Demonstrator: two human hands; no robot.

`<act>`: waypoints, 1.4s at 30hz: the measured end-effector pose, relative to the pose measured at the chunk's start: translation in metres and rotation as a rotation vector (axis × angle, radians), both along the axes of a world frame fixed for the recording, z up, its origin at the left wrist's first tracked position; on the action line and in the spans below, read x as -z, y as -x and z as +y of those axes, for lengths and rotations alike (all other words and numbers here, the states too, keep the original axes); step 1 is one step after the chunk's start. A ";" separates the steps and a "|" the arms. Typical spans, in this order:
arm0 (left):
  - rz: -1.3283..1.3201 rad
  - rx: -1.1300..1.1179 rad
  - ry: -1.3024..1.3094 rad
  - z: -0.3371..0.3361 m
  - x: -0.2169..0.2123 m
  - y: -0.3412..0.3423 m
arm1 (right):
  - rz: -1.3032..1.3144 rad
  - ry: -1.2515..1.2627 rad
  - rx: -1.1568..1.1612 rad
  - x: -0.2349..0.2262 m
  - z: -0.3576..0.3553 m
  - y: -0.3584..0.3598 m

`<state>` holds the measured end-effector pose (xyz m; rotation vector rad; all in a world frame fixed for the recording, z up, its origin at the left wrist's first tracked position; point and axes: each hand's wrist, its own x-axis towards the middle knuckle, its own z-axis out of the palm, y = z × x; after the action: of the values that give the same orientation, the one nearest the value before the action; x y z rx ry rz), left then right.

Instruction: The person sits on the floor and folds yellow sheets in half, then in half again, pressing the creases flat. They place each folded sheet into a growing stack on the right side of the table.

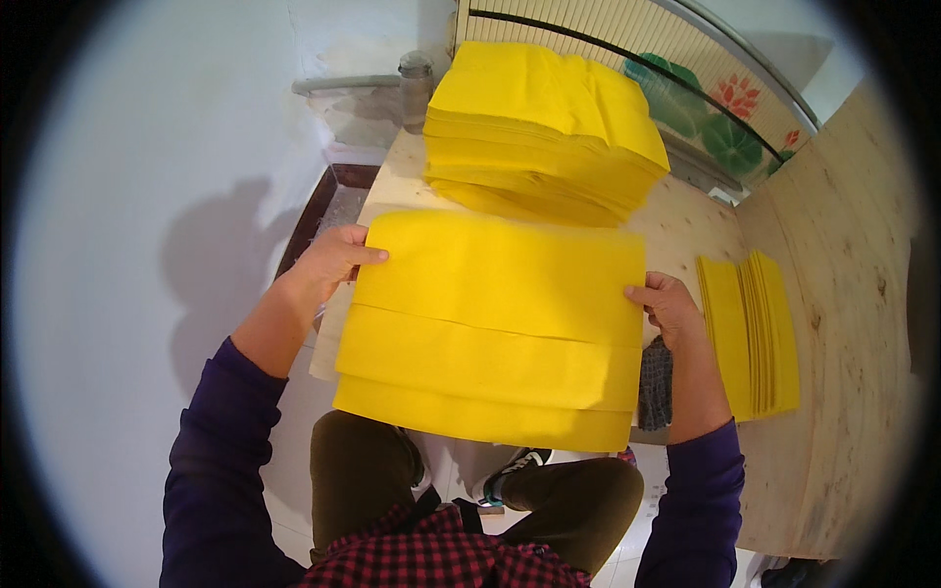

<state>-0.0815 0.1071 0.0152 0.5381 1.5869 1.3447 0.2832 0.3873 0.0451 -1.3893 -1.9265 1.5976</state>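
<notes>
A yellow fabric sheet [500,279], folded so that its layers show as stepped bands along the near side, is stretched between my two hands above my lap and the table's near edge. My left hand [340,257] pinches its far left corner, thumb on top. At the right edge, my right hand [669,302] grips it between thumb and fingers, the fingers partly hidden beneath. Just beyond the held piece rises a tall stack of yellow fabric [544,127]. To the right of my right hand, more folded yellow pieces [753,333] stand in a row against a wooden board.
The pale wooden table [691,216] carries the stacks. An upright plywood board [833,294] bounds its right side. A lidded clear jar [416,90] stands at the back left. Dark grey cloth [655,382] lies near my right wrist. Behind is a slatted panel [549,18] with painted flowers.
</notes>
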 end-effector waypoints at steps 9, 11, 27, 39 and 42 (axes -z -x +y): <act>0.157 -0.028 -0.107 -0.007 -0.003 -0.009 | 0.131 0.019 0.002 -0.002 -0.009 -0.006; 0.237 -0.059 -0.055 -0.007 -0.010 -0.014 | 0.146 0.013 0.027 -0.001 -0.012 -0.007; 0.598 -0.032 -0.166 -0.038 0.004 -0.024 | 0.523 -0.040 -0.080 0.033 -0.022 -0.031; 0.596 -0.063 -0.436 -0.060 0.042 -0.038 | 0.602 -0.061 -0.090 0.047 -0.037 -0.042; 0.898 -0.053 -0.387 -0.062 0.038 -0.038 | 0.573 -0.097 -0.073 0.049 -0.039 -0.043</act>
<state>-0.0438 0.0447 -0.0231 1.5024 2.0330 1.5611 0.3261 0.3485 -0.0042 -0.7169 -1.6851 1.6736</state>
